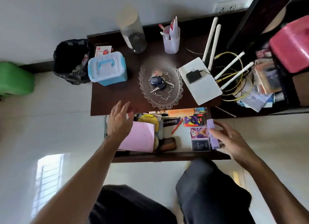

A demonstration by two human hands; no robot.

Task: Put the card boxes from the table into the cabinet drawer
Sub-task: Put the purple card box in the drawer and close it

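Note:
The cabinet drawer (167,157) stands pulled out below the dark table top (117,93). Inside at its right end lie a purple picture card box (199,132), a dark card box (200,145) below it, and a red-and-blue one (193,121) above. A lilac card box (212,133) stands on edge against the drawer's right wall, with the fingers of my right hand (232,138) on its outer side. My left hand (119,121) hovers over the drawer's left end, fingers spread, holding nothing.
A pink paper (138,137), a yellow round thing (148,119), a brown case (168,144) and a red pen (177,126) fill the drawer. On the table: a glass tray with keys (177,96), a blue-and-white box (107,68), a router (202,85), a pen cup (171,41), a jar (133,33). A bin (70,60) stands at left.

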